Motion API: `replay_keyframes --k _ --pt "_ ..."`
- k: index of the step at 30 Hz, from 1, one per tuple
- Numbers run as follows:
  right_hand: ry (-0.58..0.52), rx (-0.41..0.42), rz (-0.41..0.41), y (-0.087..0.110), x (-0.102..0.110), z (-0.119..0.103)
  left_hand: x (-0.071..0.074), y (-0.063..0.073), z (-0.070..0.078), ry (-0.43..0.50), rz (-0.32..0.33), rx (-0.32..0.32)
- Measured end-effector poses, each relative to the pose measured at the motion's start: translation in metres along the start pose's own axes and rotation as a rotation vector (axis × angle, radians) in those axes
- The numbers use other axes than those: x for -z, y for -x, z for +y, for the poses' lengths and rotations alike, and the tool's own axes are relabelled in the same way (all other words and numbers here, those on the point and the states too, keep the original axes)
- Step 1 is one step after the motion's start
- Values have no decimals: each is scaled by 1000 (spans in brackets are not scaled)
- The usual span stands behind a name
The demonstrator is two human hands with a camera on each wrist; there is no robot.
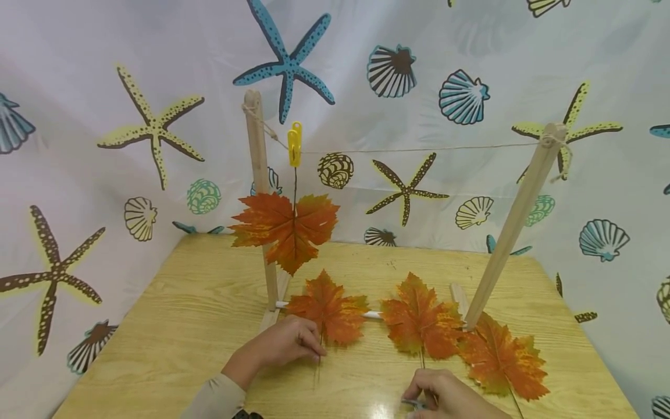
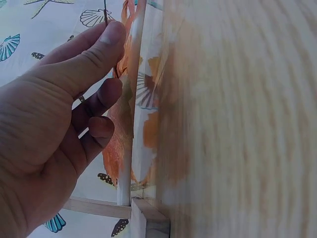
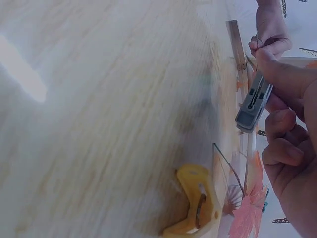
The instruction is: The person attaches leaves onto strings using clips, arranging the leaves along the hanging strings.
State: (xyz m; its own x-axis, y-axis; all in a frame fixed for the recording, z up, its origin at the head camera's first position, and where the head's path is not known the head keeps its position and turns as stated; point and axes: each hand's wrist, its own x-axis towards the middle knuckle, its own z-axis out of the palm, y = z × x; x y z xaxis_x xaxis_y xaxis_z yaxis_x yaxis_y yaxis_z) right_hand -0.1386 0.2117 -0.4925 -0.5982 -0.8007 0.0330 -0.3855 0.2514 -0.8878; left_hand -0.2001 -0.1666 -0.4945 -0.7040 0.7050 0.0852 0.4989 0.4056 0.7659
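Observation:
My left hand (image 1: 293, 344) pinches the thin stem (image 2: 105, 14) of an orange-red artificial maple leaf (image 1: 331, 308) between thumb and forefinger, low over the table. In my right hand (image 1: 445, 397) is a grey clothespin (image 3: 253, 103), gripped between thumb and fingers. Beyond that hand lies a second maple leaf (image 1: 423, 320), its stem toward me. Another leaf (image 1: 506, 359) is at the right, by the post's foot. A yellow clothespin (image 1: 295, 148) holds a leaf (image 1: 293, 230) by its stem, hanging from the twine (image 1: 419, 150).
Two wooden posts, left (image 1: 257, 151) and right (image 1: 515, 227), carry the twine across the table (image 1: 199, 302). A white rod (image 1: 373, 314) runs low between them. In the right wrist view, a yellow clothespin (image 3: 208, 198) lies on the tabletop. Behind hangs a seashell-print curtain (image 1: 335, 41).

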Motion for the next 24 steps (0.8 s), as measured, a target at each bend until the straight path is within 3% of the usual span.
replay_keyframes --k 4,10,14,18,24 --pt "56 0 53 -1 -1 -4 1 1 3 -27 13 -9" --pt "103 4 165 -4 -4 -12 4 1 9 -143 48 -56" --pt "55 41 237 -7 -6 -14 5 2 11 -183 66 -80" --pt "-8 101 352 -9 -11 -16 8 2 14 -250 102 -154" --pt "-89 47 483 -13 -12 -21 16 1 21 -307 130 -191"
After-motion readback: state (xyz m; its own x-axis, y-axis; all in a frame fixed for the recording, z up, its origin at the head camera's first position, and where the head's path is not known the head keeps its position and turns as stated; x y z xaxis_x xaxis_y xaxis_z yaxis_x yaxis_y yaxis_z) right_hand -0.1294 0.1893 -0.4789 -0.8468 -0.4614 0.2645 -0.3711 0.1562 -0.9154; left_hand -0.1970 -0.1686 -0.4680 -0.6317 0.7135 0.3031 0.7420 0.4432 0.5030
